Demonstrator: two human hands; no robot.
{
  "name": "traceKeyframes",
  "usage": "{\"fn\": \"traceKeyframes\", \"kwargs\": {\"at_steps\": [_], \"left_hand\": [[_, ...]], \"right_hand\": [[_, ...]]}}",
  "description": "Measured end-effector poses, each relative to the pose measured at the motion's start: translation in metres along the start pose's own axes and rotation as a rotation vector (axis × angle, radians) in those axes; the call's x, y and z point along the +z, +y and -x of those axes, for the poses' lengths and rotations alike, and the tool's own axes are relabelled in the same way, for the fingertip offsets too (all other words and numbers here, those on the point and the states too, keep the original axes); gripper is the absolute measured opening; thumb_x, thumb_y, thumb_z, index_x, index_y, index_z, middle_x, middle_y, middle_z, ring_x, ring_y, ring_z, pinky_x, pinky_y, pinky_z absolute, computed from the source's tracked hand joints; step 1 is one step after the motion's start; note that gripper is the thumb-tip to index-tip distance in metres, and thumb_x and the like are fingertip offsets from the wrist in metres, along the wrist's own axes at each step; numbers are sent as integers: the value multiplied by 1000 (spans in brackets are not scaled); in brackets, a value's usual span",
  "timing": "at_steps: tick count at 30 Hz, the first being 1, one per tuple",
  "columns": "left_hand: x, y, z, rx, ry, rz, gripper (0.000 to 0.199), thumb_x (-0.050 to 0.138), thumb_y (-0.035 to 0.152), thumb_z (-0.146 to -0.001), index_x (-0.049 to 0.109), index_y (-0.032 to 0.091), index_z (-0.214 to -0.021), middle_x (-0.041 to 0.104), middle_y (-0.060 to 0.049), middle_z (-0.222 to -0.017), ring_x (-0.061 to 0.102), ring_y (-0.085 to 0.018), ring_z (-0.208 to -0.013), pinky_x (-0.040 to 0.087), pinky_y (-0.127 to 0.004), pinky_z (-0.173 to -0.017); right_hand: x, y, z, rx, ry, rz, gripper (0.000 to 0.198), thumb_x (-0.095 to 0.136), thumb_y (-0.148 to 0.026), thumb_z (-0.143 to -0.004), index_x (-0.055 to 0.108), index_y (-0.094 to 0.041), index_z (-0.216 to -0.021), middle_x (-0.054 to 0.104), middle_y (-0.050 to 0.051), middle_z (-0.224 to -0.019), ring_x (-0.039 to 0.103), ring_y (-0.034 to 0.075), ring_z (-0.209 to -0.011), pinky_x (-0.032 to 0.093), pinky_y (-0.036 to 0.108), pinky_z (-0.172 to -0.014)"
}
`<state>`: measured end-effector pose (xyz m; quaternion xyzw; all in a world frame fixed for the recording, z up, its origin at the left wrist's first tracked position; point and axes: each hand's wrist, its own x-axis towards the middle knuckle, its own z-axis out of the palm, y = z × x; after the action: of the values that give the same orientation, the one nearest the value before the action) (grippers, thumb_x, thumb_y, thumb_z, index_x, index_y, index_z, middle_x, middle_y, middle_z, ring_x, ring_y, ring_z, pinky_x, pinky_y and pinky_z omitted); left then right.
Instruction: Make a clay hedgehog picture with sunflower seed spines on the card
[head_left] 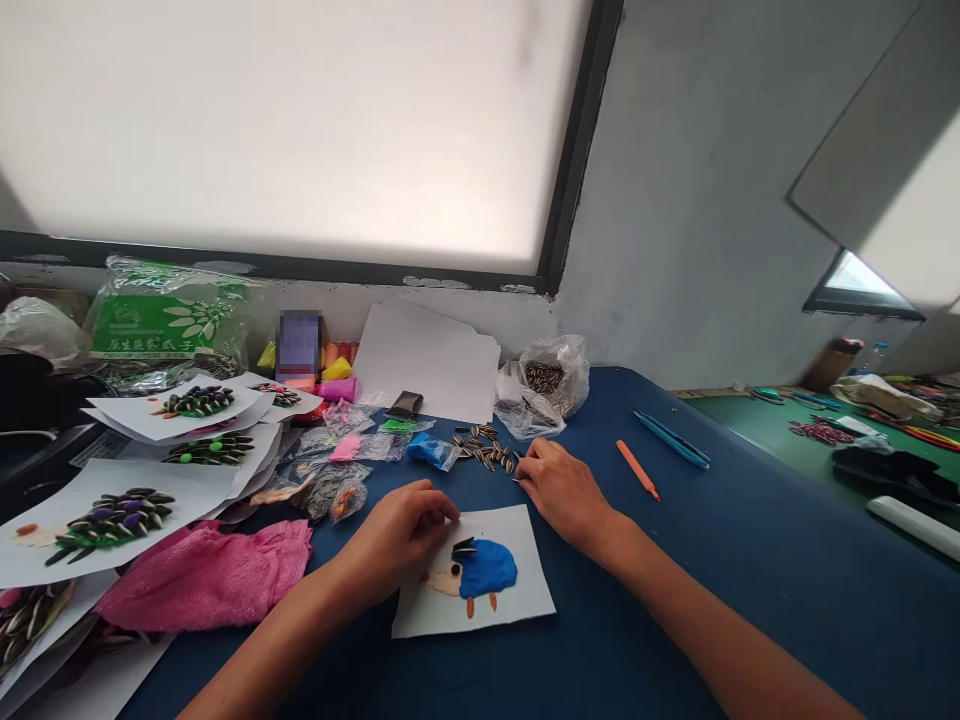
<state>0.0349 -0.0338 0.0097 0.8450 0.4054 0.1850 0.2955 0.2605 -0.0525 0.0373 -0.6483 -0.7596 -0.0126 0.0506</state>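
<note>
A white sheet of paper lies on the blue table with a clay hedgehog on it: blue body, beige face, black eye, brown feet. Two dark sunflower seeds stand at the top of its body, near the head. My left hand rests over the sheet's upper left corner, fingers curled together; whatever they may hold is hidden. Beyond the sheet, my right hand is at the near right edge of a loose pile of sunflower seeds. Its thumb and fingers are pinched on what looks like a seed.
Finished seed pictures are stacked at the left, beside a pink cloth. Small clay packets, including a blue one, lie behind my left hand. A bag of seeds stands at the back. An orange pen and blue tweezers lie right.
</note>
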Motion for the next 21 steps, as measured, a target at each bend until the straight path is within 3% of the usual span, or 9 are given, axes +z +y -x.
{"fn": "traceKeyframes", "kwargs": {"at_steps": [5, 10, 13, 17, 21], "left_hand": [[1, -1, 0, 7, 14, 5, 24, 49, 22, -84, 72, 19, -90, 64, -5, -88, 59, -16, -74, 47, -26, -65], [2, -3, 0, 14, 36, 4, 24, 49, 26, -85, 72, 19, -87, 64, -5, -86, 58, -15, -71, 47, -25, -65], [3, -3, -1, 12, 44, -1, 24, 49, 25, -84, 72, 19, -87, 64, -4, -85, 57, -15, -70, 47, -25, -65], [3, -5, -1, 18, 43, -4, 24, 49, 22, -83, 72, 20, -88, 65, -4, -85, 57, -15, -69, 46, -24, -63], [3, -4, -1, 11, 40, 13, 23, 50, 21, -82, 72, 19, -88, 63, -4, -83, 57, -14, -67, 45, -23, -61]], "right_hand": [[1, -1, 1, -20, -9, -47, 18, 51, -11, -92, 68, -15, -90, 64, 10, -99, 59, 21, -93, 42, 27, -73], [-8, -11, 9, -67, 3, -161, 17, 48, -12, -92, 63, -19, -95, 67, 1, -81, 58, 14, -72, 36, 24, -65], [-14, -16, 13, -88, -6, -263, 21, 45, -9, -89, 64, -19, -88, 65, -1, -74, 55, 12, -65, 33, 23, -62], [-17, -15, 15, -103, -80, -460, 14, 54, -11, -85, 67, -16, -91, 67, 3, -80, 56, 13, -67, 37, 23, -61], [-19, -14, 15, -149, -20, -516, 14, 56, -12, -88, 69, -16, -90, 68, 2, -81, 57, 13, -70, 39, 23, -64]]}}
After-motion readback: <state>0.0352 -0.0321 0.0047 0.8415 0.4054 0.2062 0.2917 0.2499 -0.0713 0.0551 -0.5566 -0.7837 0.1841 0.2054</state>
